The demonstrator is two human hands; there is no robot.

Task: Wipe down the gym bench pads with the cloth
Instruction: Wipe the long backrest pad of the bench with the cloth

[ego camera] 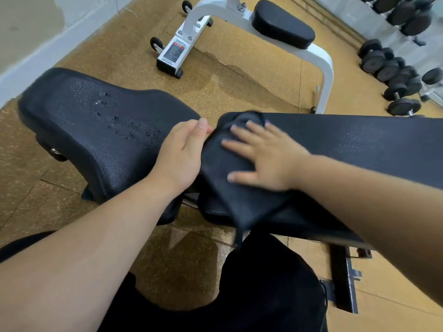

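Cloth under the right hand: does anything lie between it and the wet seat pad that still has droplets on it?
Only the left hand, resting on the seat pad's near edge right beside the cloth. The right hand presses the cloth flat on the long back pad. A narrow gap separates the pads; the droplets lie uncovered beyond.

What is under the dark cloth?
The cloth lies on the end of the long bench pad, pressed flat by the right hand. The pad's surface beneath it is hidden.
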